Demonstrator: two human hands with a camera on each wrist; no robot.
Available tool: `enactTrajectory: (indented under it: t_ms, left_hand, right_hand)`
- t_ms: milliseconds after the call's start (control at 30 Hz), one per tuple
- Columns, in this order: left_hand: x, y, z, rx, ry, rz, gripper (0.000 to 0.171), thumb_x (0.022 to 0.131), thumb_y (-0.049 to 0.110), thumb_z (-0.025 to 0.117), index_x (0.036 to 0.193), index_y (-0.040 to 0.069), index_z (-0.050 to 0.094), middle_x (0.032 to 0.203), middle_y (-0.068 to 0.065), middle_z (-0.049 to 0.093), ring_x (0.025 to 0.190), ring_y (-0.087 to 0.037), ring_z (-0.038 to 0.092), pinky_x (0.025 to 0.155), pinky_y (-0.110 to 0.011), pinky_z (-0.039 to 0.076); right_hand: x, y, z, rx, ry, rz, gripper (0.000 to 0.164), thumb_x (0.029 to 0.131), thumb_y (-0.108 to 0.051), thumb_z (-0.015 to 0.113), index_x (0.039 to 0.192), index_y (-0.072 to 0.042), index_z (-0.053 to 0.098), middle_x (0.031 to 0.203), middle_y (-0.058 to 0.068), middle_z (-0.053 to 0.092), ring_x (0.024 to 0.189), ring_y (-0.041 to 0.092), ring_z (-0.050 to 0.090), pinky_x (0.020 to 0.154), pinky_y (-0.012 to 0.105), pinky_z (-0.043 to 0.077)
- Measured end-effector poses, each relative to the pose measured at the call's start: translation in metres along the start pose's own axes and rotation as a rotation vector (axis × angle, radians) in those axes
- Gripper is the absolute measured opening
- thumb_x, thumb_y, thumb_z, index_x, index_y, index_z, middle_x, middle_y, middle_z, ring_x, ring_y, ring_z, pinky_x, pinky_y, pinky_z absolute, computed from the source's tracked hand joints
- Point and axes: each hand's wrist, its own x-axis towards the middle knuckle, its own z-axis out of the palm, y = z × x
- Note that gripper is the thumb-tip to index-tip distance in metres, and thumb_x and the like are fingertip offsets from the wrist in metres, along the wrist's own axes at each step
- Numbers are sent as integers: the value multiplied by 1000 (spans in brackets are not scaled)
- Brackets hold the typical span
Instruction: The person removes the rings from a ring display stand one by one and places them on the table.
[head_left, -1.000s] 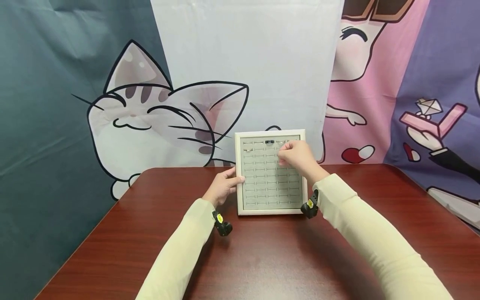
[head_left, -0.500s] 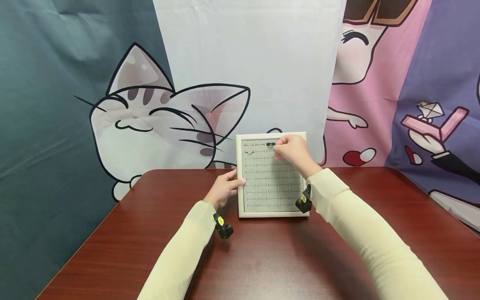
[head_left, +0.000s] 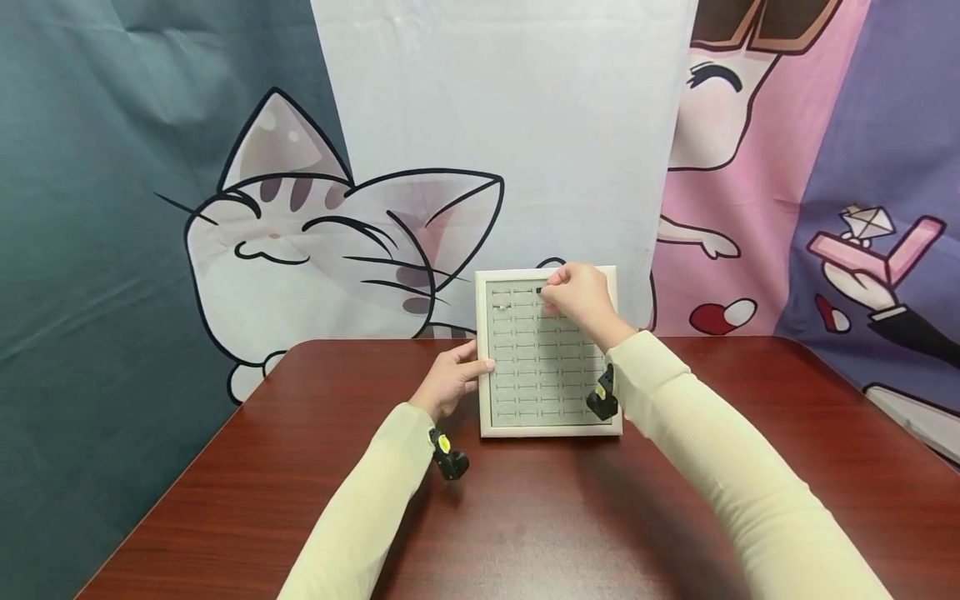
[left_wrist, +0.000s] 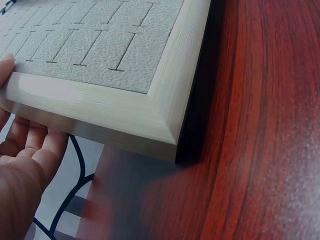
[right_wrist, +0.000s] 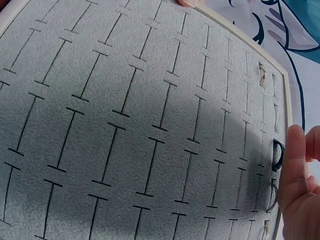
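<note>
A pale-framed ring display board (head_left: pixel 551 432) with a grey slotted pad stands on the table, leaning slightly back. My left hand (head_left: pixel 446 379) grips its left edge, thumb on the front and fingers behind. At the top row is my right hand (head_left: pixel 581 296), fingers bent, with fingertips right at a black ring (right_wrist: pixel 282 152) seated in a slot. Whether they pinch it I cannot tell. Beside that, in the right wrist view, sit a thin silver ring (right_wrist: pixel 273 196) and another small ring (right_wrist: pixel 266 231). A silver ring (head_left: pixel 502 307) sits in the second row at left.
The dark red wooden table (head_left: pixel 510 517) extends around the board. Behind it hangs a cloth backdrop (head_left: pixel 570 125) printed with a cartoon cat and figures. Each wrist carries a small black camera, the left one (head_left: pixel 452 458) close over the table.
My right hand has moved left along the top row, from beside the fourth column to the black ring, partly covering it. My left hand keeps its grip on the board.
</note>
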Motion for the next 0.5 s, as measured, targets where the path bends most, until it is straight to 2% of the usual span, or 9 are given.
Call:
enactTrajectory:
  t_ms: [500]
  left_hand:
    - [1, 1, 0, -12, -6, -7, 47, 85, 5, 63, 131, 14, 54, 121, -12, 60, 90, -15, 64, 82, -36, 53]
  right_hand:
    - [2, -1, 6, -57, -9, -45, 11, 78, -8, 57, 87, -3, 60, 81, 9, 66, 61, 13, 65, 61, 25, 49]
